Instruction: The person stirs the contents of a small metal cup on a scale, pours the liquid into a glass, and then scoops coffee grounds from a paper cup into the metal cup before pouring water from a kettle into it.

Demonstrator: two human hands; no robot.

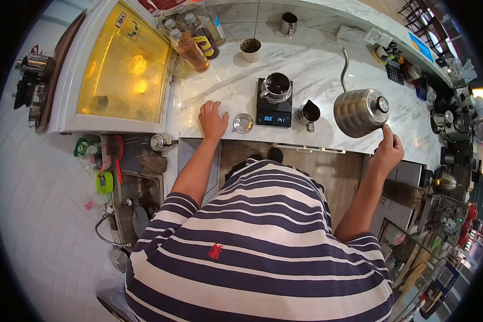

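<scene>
My left hand [213,120] rests on the marble counter with its fingers apart, holding nothing. Just right of it lies a small round metal dish [243,123]. My right hand [387,152] grips the handle of a steel gooseneck kettle [353,114], whose thin spout points away from me. Between my hands is a black digital scale [273,119] with lit digits. A metal-and-glass vessel [277,88] with dark contents stands on the scale. A small steel pitcher [309,114] with a dark inside is between scale and kettle.
Farther back are a white cup [250,49] of dark grounds and a metal pitcher [288,23]. Bottles [188,51] stand at the left beside a yellow-lit cabinet [124,70]. A calculator [395,74] lies back right. Below left is a sink [139,196].
</scene>
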